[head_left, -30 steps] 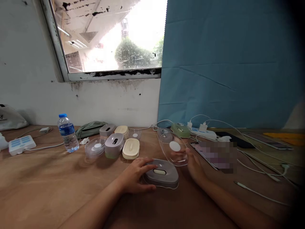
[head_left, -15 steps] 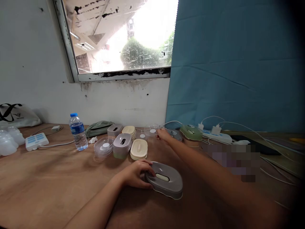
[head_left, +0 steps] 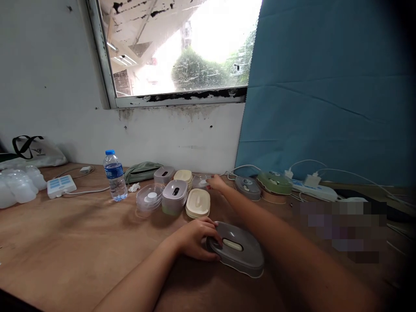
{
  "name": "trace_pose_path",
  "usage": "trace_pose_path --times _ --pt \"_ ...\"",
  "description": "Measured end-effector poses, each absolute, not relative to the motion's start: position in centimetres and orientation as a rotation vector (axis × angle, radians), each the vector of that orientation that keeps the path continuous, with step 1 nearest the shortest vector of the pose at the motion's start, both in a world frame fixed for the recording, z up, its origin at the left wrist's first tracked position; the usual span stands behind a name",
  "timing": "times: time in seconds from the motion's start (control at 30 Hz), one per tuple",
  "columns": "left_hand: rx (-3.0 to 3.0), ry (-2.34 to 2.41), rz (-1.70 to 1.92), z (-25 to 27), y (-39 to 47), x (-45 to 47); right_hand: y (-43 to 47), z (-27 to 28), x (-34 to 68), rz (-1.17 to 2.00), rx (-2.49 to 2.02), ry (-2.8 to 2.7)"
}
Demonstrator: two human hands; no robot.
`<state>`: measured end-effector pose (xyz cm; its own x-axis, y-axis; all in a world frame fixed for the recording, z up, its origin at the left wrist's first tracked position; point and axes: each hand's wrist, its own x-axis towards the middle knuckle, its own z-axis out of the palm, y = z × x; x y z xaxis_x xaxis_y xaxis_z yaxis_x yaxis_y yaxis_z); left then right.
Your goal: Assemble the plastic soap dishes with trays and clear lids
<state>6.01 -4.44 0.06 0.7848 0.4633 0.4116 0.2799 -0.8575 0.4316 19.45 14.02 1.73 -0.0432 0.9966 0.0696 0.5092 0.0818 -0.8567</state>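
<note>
My left hand (head_left: 201, 240) grips the near-left end of a grey oval plastic box (head_left: 238, 249), with the thumb along its side and fingers over the top. A pale insert shows through the slot in its top. Stretched to the back of the table, my right hand (head_left: 217, 183) has its fingers closed at the edge of a clear plastic lid (head_left: 202, 182) with a white round centre. Left of it are stacked cream lids (head_left: 198, 202), a lilac slotted stack (head_left: 174, 197) and more clear lids (head_left: 149, 199).
A water bottle (head_left: 115, 177), a green pouch (head_left: 143, 172) and a white power strip (head_left: 61, 186) are at the left. Grey (head_left: 247, 187) and green (head_left: 274, 182) boxes stand right of my right hand. White cables and another power strip (head_left: 313, 190) lie beyond.
My right hand has moved left with the clear lid, bringing it over the other clear lid. The left hand keeps its grip on the grey box. The view has shifted slightly.
</note>
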Motion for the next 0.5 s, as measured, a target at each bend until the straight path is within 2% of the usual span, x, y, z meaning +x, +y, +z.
trace_pose_path --times 0.5 --pt "2.637 0.564 0.724 0.0 -4.4 6.1 14.5 0.6 21.2 0.642 -1.562 -1.85"
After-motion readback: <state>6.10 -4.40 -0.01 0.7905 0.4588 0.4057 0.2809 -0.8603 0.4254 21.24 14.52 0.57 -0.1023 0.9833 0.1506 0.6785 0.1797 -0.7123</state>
